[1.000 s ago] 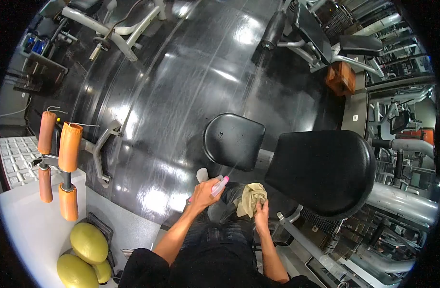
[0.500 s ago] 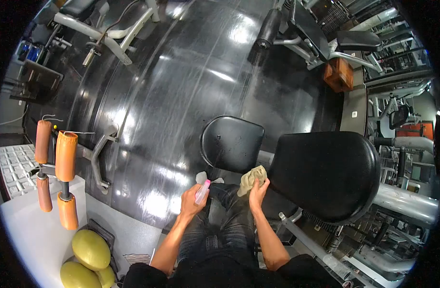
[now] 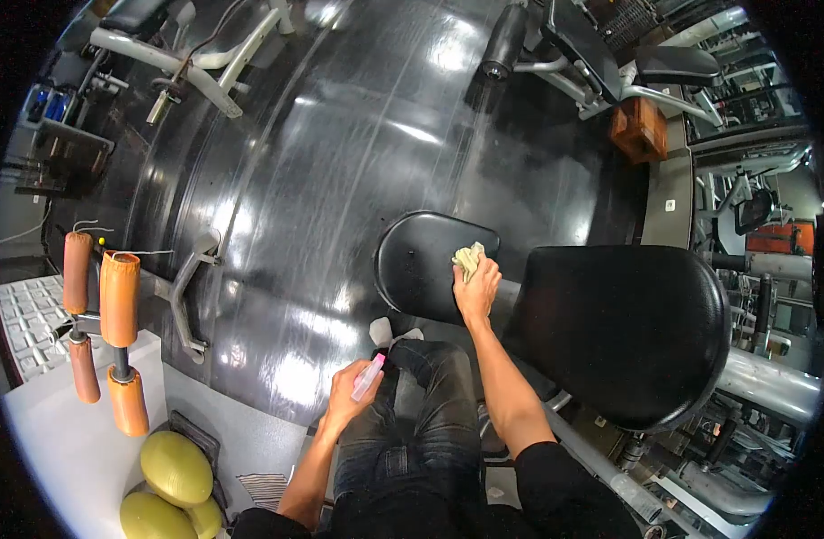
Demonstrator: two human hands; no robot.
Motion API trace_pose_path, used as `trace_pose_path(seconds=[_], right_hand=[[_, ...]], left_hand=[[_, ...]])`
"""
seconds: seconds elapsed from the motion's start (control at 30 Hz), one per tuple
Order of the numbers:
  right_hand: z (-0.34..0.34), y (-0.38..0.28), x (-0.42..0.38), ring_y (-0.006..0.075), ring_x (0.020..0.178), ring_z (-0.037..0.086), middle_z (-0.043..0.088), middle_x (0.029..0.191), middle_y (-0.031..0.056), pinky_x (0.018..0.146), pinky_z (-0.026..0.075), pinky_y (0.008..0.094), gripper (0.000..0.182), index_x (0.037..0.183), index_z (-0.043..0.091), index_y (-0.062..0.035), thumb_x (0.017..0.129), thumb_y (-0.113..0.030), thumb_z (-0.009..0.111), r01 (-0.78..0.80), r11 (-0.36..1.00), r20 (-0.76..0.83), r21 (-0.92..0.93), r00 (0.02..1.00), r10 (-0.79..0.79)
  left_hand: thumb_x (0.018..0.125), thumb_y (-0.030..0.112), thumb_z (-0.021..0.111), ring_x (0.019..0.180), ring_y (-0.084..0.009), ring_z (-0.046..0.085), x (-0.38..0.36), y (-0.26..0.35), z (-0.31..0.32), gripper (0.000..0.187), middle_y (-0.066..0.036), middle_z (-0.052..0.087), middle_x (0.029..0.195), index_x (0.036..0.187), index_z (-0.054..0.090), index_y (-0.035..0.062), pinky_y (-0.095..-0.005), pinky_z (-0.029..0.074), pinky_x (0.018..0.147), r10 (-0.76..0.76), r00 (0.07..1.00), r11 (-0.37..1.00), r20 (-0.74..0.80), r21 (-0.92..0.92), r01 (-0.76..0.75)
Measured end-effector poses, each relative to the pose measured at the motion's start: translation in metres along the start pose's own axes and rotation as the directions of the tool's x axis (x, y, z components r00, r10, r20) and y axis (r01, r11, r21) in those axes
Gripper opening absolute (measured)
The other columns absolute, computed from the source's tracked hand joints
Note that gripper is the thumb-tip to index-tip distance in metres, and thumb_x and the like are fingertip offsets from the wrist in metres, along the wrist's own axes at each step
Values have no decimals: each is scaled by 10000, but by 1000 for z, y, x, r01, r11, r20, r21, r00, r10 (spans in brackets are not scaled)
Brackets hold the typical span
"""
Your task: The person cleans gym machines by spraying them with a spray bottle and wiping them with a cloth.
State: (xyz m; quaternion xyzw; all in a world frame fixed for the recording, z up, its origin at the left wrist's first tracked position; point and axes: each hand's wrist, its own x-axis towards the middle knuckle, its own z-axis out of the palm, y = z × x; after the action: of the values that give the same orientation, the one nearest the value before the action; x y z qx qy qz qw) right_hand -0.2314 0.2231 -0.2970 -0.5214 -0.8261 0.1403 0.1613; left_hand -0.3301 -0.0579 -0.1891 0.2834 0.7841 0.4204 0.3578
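My right hand (image 3: 477,292) is closed on a crumpled pale yellow cloth (image 3: 468,258), which lies against the right part of a black padded seat (image 3: 421,265). In my left hand (image 3: 347,392) is a small clear spray bottle with a pink top (image 3: 369,375), held above my left thigh. To the right of the seat stands a larger black backrest pad (image 3: 623,332). A few small droplets or specks show faintly on the seat.
Orange foam rollers (image 3: 120,301) on a metal frame stand at left, above green rounded pads (image 3: 176,467). A wooden box (image 3: 638,130) sits at upper right among gym machines. A curved metal foot (image 3: 190,296) rests on the dark shiny floor (image 3: 340,180).
My right hand has moved forward and up with the cloth, from beside the seat's lower edge onto its surface. My left hand has dropped slightly, still gripping the bottle.
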Motion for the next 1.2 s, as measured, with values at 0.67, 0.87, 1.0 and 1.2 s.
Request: trace_pose_path(seconds=[0.67,0.87,1.0,1.2], right_hand=[[29,-70,0,365,935,544,551,1080,158,778,480,462,493,1179,540,-132,723,45,606,432,877,247,210,845,-475],[36,-60,41,331,953,558,560,1083,116,794,498,444,419,1184,551,-137,783,-15,550,641,754,418,142,652,-633],[42,-97,33,334,988,538,560,1109,106,822,497,423,414,1193,539,-113,786,-38,561,545,830,287,118,782,-553],[49,-96,75,341,982,556,546,1064,118,791,522,449,433,1171,554,-186,772,-18,564,757,638,549,141,477,-686]], left_hand=[[812,39,702,869,-277,658,1,4,2,228,-142,657,992,1023,629,-7,-317,507,746,39,993,977,-114,-205,-62],[806,34,701,871,-280,654,-7,2,-10,232,-148,652,997,1019,626,-20,-320,502,754,22,989,984,-146,-174,-48],[797,21,702,872,-283,652,-10,0,-13,232,-155,649,1000,1012,627,-22,-326,504,757,-2,983,983,-184,-178,-31],[784,15,711,873,-288,653,-16,-3,-15,230,-153,650,997,996,629,-23,-330,508,753,9,974,979,-225,-196,-55]])
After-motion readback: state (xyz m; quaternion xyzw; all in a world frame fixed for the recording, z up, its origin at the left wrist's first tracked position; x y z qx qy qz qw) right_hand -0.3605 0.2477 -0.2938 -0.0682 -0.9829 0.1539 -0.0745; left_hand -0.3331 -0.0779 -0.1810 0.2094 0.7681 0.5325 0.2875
